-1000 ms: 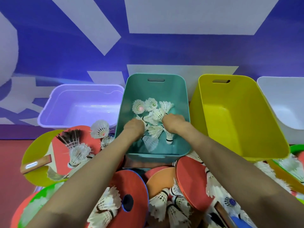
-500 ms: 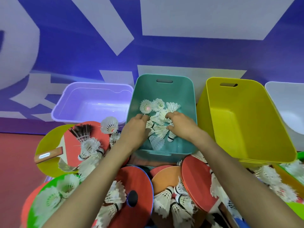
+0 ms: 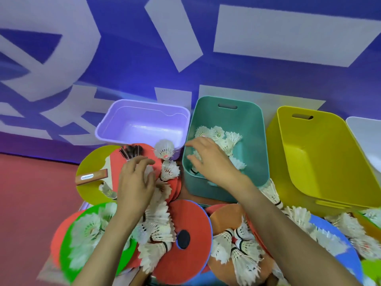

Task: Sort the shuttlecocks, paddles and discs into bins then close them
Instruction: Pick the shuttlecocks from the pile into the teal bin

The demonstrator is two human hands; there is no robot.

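The left hand (image 3: 137, 183) has left the teal bin (image 3: 252, 129) for the pile; both hands spread, empty, no writing legible.

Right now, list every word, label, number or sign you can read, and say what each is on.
Nothing reads clearly.
Paddle handle: a small silver label, too blurred to read.
Shuttlecocks in the teal bin: a round greenish sticker on one cork, too small to read.
Wall: large white shapes on blue, perhaps parts of big characters, cropped and not legible.
No numbers visible.
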